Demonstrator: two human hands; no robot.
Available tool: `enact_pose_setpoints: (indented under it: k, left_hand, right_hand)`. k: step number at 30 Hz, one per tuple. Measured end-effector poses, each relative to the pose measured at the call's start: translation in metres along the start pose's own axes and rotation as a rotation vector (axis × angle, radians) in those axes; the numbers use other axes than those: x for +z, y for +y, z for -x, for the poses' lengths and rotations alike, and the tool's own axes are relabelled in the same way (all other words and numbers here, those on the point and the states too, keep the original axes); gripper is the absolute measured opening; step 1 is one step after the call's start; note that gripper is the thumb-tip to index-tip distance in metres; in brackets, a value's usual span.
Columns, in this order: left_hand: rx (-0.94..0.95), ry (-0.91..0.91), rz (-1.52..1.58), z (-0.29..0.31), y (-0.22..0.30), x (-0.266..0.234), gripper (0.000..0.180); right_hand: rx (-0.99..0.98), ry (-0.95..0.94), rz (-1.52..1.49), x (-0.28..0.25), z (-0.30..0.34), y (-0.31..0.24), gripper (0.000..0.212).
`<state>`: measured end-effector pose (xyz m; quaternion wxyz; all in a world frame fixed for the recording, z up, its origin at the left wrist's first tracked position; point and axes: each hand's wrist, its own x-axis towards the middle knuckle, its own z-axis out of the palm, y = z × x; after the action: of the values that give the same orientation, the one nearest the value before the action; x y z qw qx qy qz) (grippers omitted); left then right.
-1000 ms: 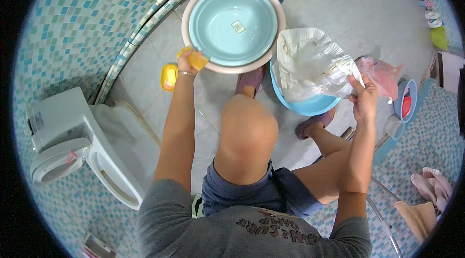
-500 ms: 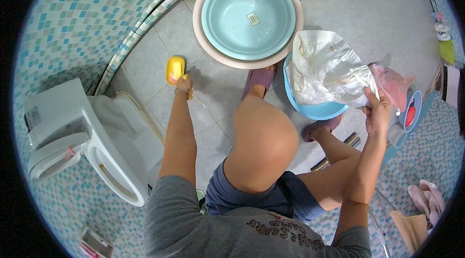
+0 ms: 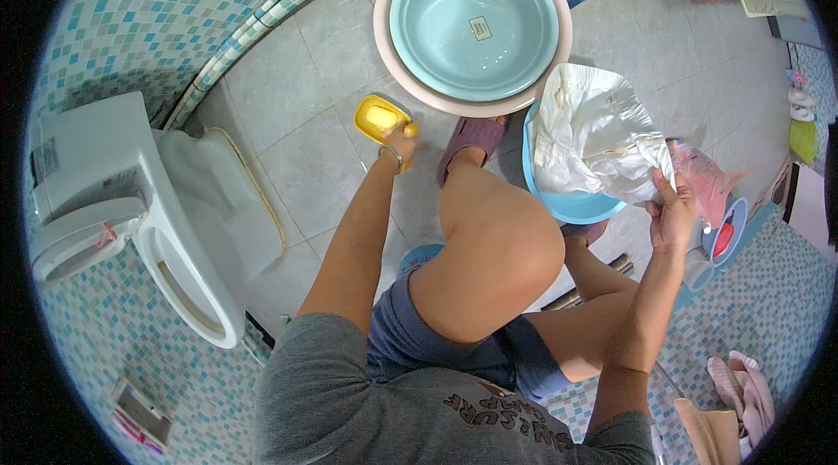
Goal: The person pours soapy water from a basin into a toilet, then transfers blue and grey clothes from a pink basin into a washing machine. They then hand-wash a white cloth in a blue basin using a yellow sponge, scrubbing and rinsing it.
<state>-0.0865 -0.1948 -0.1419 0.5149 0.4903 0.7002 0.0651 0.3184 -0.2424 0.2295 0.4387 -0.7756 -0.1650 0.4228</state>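
My left hand [image 3: 401, 144] is closed on a yellow soap dish [image 3: 365, 124], above the tiled floor and left of the large basins. A pale yellow bar of soap [image 3: 381, 118] lies in the dish. More yellow shows beside and below the fingers; whether it belongs to the dish I cannot tell. My right hand [image 3: 674, 214] pinches the near right corner of a crumpled, shiny white cloth [image 3: 594, 129] with brownish stains. This cloth spreads over a blue basin [image 3: 572, 204], hiding most of its inside.
A light blue basin [image 3: 476, 72] sits inside a pink one [image 3: 390, 51] at the front. Left are a white washbasin [image 3: 188, 282] and a squat toilet [image 3: 253, 194]. A pink plastic bag [image 3: 705, 177] and a small blue tub [image 3: 740, 216] stand right. Pink slippers [image 3: 742, 386] lie lower right.
My left hand has moved to the right with the soap dish, closer to my foot and the large basins. The right hand still grips the white cloth, and the whole view has shifted slightly.
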Motion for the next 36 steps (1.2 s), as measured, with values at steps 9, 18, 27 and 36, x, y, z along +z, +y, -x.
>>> enact_pose_setpoints:
  k: [9,18,27,36]
  left_hand:
    - [-0.227,-0.068,1.224,0.011,-0.015,-0.015,0.033]
    - [-0.312,0.13,0.861,-0.015,-0.02,-0.041,0.018]
    - [0.164,-0.141,0.43,0.033,0.231,-0.069,0.024]
    - [1.33,-0.765,-0.363,0.201,0.448,0.041,0.081]
  right_hand:
    - [0.016,-0.019,-0.044,-0.002,0.0,-0.001,0.015]
    - [0.029,-0.024,-0.062,-0.003,0.007,-0.005,0.016]
    - [0.01,0.023,-0.106,-0.037,0.017,-0.005,0.015]
    - [-0.293,-0.334,-0.062,-0.1,0.053,-0.032,0.014]
